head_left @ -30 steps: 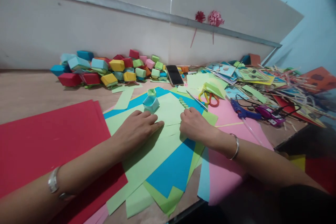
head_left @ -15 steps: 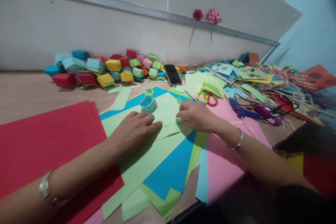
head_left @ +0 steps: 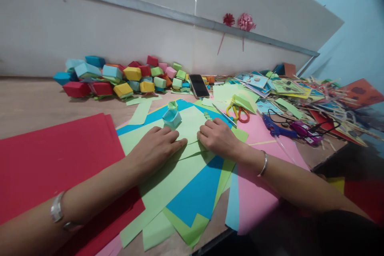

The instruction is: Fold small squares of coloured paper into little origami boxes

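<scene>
My left hand (head_left: 160, 144) lies over a light green paper sheet (head_left: 159, 180), its fingers loosely stretched and the thumb out to the right. Opposite it, my right hand (head_left: 216, 138) has its fingers curled down at the edge of a light green paper strip (head_left: 192, 151); the fingertips are partly hidden. The strip lies on the sheet, between the hands. Just beyond my left fingers stands a pale blue folded paper box (head_left: 172, 119) with a small green paper box (head_left: 173, 106) behind it. Small green paper bits (head_left: 207, 116) lie past my right hand.
Red sheets (head_left: 57, 160) lie at left, pink paper (head_left: 255, 184) at right. Scissors (head_left: 238, 113), a glue gun (head_left: 277, 128) and a phone (head_left: 198, 86) are beyond. Paper boxes (head_left: 112, 73) line the wall; cards and sticks (head_left: 318, 92) pile up at right.
My right hand has moved slightly left and its fingers have curled down onto the paper strip. The scissors' blades now show more. My left hand stays on the paper; the view has shifted a little.
</scene>
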`<control>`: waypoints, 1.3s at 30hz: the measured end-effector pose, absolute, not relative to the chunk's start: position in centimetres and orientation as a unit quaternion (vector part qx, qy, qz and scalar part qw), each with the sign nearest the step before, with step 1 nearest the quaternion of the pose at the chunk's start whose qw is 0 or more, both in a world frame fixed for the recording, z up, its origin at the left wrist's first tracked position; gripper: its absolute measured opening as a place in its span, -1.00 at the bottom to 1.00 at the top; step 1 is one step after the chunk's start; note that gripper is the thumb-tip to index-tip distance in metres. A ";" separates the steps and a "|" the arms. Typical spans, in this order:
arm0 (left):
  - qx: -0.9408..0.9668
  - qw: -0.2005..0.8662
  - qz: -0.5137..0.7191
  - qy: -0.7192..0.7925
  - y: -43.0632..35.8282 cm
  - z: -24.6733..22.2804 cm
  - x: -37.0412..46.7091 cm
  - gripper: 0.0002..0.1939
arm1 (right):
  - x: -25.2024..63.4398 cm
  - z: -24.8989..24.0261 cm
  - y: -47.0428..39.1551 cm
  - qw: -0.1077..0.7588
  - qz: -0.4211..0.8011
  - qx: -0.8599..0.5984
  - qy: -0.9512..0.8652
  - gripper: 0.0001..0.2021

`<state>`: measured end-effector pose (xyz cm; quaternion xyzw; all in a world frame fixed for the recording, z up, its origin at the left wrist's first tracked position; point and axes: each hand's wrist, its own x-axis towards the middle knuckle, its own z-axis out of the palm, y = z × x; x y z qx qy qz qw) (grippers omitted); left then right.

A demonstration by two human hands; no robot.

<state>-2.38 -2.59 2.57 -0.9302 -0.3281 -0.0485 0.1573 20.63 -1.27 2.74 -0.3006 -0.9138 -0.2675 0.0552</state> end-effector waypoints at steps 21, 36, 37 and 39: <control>-0.929 0.158 -0.032 -0.333 -2.4 2.8 -2.0 -0.75 | 20.0 2.1 -1.7 -0.010 -0.218 -0.332 -0.918 -0.76; -0.921 0.165 -0.007 -0.352 -2.6 3.1 -1.7 -0.79 | 19.1 2.8 -3.1 -0.043 -0.226 -0.347 -0.909 -0.74; -0.916 0.173 -0.005 -0.361 -2.7 2.9 -1.8 -0.82 | 19.0 2.7 -3.2 -0.043 -0.226 -0.356 -0.906 -0.75; -0.910 0.188 0.003 -0.370 -2.8 2.6 -2.0 -0.82 | 18.9 2.7 -3.4 -0.041 -0.229 -0.375 -0.897 -0.76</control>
